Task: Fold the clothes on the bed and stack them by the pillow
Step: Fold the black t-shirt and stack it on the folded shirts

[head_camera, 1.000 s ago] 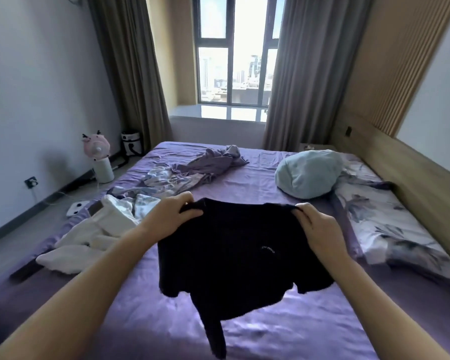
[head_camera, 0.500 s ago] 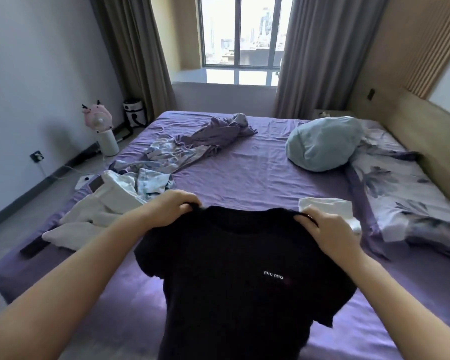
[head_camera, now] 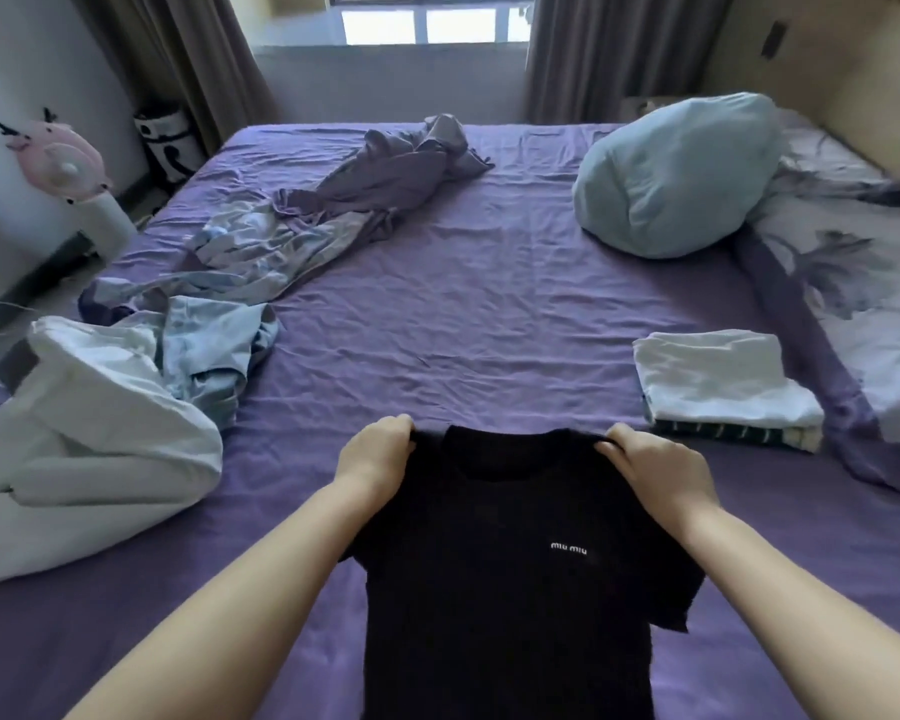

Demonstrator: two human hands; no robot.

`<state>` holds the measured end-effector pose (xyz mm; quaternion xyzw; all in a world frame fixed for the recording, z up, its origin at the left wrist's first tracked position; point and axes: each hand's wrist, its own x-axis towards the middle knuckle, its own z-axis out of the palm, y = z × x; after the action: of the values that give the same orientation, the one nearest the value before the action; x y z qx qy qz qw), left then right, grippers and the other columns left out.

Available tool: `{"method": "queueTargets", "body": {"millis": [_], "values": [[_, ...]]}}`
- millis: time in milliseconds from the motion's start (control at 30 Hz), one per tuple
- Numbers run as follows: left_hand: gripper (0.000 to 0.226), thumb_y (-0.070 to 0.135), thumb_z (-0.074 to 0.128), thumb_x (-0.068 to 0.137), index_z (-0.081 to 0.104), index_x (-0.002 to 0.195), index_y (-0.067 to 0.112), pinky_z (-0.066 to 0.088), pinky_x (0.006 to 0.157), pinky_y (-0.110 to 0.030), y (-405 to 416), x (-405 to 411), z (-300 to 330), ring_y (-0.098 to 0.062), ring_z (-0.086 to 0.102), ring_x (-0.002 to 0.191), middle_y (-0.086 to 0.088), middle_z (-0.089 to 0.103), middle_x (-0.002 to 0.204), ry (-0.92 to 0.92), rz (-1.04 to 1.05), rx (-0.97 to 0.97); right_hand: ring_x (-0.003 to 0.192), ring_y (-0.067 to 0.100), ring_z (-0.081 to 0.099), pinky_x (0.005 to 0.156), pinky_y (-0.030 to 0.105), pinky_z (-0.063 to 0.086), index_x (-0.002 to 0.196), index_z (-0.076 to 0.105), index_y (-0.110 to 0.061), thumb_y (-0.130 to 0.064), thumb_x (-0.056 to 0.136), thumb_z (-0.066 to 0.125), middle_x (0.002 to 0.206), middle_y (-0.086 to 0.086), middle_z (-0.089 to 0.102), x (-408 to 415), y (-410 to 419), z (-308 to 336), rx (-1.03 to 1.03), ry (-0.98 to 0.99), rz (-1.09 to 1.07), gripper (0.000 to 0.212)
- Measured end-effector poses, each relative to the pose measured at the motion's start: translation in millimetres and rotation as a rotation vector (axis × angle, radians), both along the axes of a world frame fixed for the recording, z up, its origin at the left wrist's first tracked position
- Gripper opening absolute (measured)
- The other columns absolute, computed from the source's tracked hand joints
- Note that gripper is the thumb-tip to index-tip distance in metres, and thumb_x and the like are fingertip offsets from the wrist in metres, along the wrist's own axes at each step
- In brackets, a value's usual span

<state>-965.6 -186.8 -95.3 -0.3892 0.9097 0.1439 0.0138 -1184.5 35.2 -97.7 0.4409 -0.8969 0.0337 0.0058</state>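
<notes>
Black T-shirt [head_camera: 510,589]: soft, light, limp; shoulders pinched by left hand [head_camera: 372,452] and right hand [head_camera: 655,467], both grips closed on fabric.

The room is lit by daylight from the window [head_camera: 427,23] at the top edge, where the glass is overexposed to nearly white. The light is soft and a little dim, with a cool tint. The wrinkles of the purple sheet [head_camera: 463,314] are shown clearly by faint shadows. The black T-shirt [head_camera: 505,589] is rendered so dark that almost no texture is seen in it. Straight lines are bent near the edges by the wide-angle lens, and the corners are slightly blurred. No strong glare is seen on the bed.
</notes>
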Motion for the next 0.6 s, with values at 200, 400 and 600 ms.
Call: {"method": "queueTargets", "body": {"millis": [200, 400, 600], "values": [[0.018, 0.021, 0.040, 0.099, 0.056, 0.107, 0.017, 0.033, 0.063, -0.031, -55.4, -49.0, -63.4, -0.024, 0.056, 0.091, -0.003, 0.061, 0.099, -0.060, -0.057, -0.122, 0.084, 0.024, 0.066, 0.059, 0.029, 0.038, 0.100, 0.051, -0.020, -0.049, 0.098, 0.031, 0.094, -0.004, 0.067, -38.8, -45.6, -57.9, 0.092, 0.036, -0.047, 0.035], [0.022, 0.027, 0.038, 0.100, 0.058, 0.105, 0.019, 0.030, 0.062, -0.031, -112.2, -93.4, -99.4, -0.028, 0.060, 0.086, -0.004, 0.063, 0.094, -0.139, -0.116, -0.287, 0.081, 0.027, 0.066, 0.059, 0.031, 0.040, 0.097, 0.051, -0.017, -0.048, 0.097, 0.033, 0.092, -0.001, 0.066, -84.7, -97.3, -88.9, 0.076, 0.030, -0.055, 0.036], [0.022, 0.028, 0.039, 0.100, 0.059, 0.106, 0.020, 0.028, 0.067, -0.032, -158.8, -135.1, -129.2, -0.030, 0.060, 0.090, -0.005, 0.065, 0.097, -0.155, -0.105, -0.313, 0.085, 0.029, 0.065, 0.064, 0.033, 0.044, 0.105, 0.051, -0.017, -0.048, 0.099, 0.029, 0.099, 0.000, 0.064, -121.3, -146.4, -112.2, 0.107, 0.042, -0.077, 0.038]]}}
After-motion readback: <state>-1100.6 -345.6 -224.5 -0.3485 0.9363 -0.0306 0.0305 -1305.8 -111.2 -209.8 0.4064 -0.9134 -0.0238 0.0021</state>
